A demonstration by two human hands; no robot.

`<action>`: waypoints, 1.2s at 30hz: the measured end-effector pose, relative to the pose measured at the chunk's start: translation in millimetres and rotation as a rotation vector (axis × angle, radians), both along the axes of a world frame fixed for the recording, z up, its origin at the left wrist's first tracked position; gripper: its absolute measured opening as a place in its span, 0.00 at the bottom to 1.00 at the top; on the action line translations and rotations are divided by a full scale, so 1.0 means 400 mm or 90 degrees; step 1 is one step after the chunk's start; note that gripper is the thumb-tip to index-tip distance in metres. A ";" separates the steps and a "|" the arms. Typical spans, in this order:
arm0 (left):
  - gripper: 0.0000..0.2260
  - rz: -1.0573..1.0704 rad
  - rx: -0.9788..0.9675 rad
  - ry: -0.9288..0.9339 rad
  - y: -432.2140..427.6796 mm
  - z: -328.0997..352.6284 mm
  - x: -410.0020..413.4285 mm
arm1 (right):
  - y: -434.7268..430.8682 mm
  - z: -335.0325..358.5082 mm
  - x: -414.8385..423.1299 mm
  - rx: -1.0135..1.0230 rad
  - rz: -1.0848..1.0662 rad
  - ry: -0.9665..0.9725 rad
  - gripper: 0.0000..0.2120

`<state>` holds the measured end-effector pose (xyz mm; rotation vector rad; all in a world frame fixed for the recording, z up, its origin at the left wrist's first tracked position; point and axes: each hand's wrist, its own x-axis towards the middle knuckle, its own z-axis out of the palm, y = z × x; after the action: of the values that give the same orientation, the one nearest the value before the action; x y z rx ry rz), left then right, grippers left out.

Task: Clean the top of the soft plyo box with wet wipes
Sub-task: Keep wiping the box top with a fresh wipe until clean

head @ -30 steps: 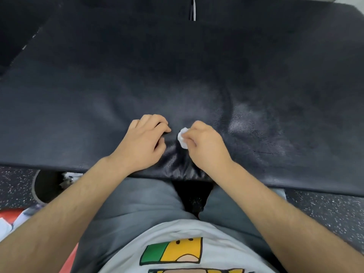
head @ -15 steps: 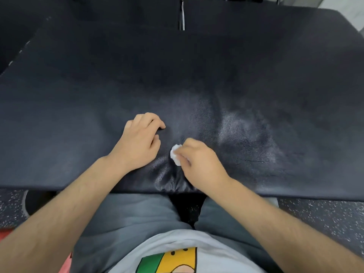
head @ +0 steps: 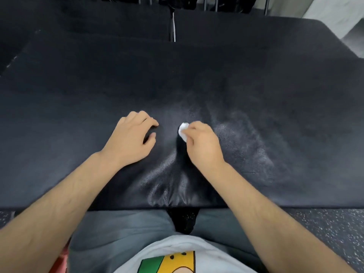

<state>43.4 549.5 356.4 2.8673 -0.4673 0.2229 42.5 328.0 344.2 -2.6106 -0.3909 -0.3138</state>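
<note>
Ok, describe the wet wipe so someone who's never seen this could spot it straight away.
Start with the big black plyo box top that fills the view. Near its front edge, the right hand pinches the wipe against the surface. It is a small crumpled white wad, the only white thing on the black top.

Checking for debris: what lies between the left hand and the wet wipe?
Nothing but bare, creased plyo box top, per the head view.
</note>
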 end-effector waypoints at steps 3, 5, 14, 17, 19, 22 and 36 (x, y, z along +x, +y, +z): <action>0.28 0.015 -0.004 0.038 0.026 -0.011 0.030 | 0.026 0.004 -0.001 -0.002 -0.006 -0.035 0.11; 0.33 0.025 -0.007 0.081 0.039 -0.021 0.037 | 0.049 -0.013 -0.062 -0.033 0.078 -0.041 0.09; 0.32 0.056 -0.094 0.089 0.038 -0.016 0.029 | 0.160 -0.004 0.040 0.022 0.140 -0.054 0.07; 0.29 0.057 -0.128 0.090 0.045 -0.022 0.032 | 0.136 -0.009 -0.012 0.001 0.227 -0.034 0.05; 0.29 0.060 -0.128 0.086 0.045 -0.022 0.037 | 0.120 0.005 0.047 -0.010 0.189 -0.039 0.06; 0.28 0.075 -0.130 0.084 0.038 -0.016 0.041 | 0.111 0.017 0.121 -0.004 0.106 -0.032 0.07; 0.16 0.062 0.009 -0.045 0.001 -0.012 0.076 | 0.074 0.003 0.065 -0.081 0.149 -0.036 0.15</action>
<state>73.9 549.9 351.5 2.9061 -0.3444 0.3407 68.4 357.8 345.4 -2.6473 -0.7497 -0.2908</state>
